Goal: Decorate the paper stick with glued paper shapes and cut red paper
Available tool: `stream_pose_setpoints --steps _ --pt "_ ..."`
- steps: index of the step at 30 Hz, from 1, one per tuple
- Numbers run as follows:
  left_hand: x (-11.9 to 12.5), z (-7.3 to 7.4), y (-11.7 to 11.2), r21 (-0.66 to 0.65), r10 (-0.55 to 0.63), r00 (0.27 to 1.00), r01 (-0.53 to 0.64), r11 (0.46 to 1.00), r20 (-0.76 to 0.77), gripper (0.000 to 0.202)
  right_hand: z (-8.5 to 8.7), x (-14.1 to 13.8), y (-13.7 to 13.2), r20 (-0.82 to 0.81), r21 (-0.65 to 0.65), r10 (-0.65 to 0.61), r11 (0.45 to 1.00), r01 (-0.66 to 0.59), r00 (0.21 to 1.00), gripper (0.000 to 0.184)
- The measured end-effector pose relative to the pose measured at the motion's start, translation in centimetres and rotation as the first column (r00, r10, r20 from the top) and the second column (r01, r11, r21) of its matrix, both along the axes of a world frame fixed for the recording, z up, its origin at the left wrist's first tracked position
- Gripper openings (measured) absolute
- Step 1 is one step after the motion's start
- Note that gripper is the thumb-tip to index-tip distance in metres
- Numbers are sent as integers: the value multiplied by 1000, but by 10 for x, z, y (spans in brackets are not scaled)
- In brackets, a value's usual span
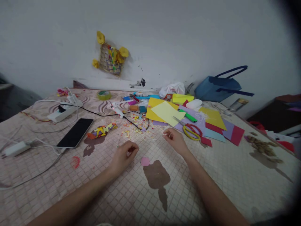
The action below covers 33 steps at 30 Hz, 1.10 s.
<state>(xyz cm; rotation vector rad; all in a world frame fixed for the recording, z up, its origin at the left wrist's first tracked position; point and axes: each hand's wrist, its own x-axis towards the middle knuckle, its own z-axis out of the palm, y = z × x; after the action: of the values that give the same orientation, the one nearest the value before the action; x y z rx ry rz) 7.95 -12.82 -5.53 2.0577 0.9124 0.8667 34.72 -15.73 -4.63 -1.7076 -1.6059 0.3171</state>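
Note:
Both of my hands rest on a patterned cloth-covered surface (131,194). My left hand (124,155) has its fingers curled in a pinch; what it holds is too small to make out. My right hand (175,140) is also curled, fingertips pressed together near scattered paper bits (135,125). A small pink paper disc (145,161) lies between my hands. Yellow-handled scissors (191,131) lie just right of my right hand, beside a stack of coloured paper sheets (166,113).
A black phone (75,132), a white power strip (61,113) with cables, a charger (14,148), a glue gun (117,110) and a green tape roll (103,94) lie to the left. A blue bag (218,86) leans on the wall. A paper craft (111,58) hangs there.

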Motion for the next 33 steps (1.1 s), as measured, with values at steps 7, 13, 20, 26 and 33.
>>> stream_pose_setpoints --steps 7,13,20,26,33 --pt "3 -3 -7 15 -78 994 80 997 -74 13 -15 -25 9 -74 -110 90 989 -98 993 8" --pt "6 0 -16 181 -284 924 335 925 -257 21 -10 -25 8 -327 -178 86 973 -150 941 5" --pt "13 0 -17 260 -285 852 425 867 -439 21 -2 -30 2 -665 -234 30 941 -246 746 26" --pt "15 -1 -9 80 -197 965 213 974 -170 22 -4 -28 2 -793 -211 14 932 -296 609 30" --pt "17 11 4 -415 -145 984 175 893 104 23 6 -34 10 -860 -168 24 930 -327 509 34"
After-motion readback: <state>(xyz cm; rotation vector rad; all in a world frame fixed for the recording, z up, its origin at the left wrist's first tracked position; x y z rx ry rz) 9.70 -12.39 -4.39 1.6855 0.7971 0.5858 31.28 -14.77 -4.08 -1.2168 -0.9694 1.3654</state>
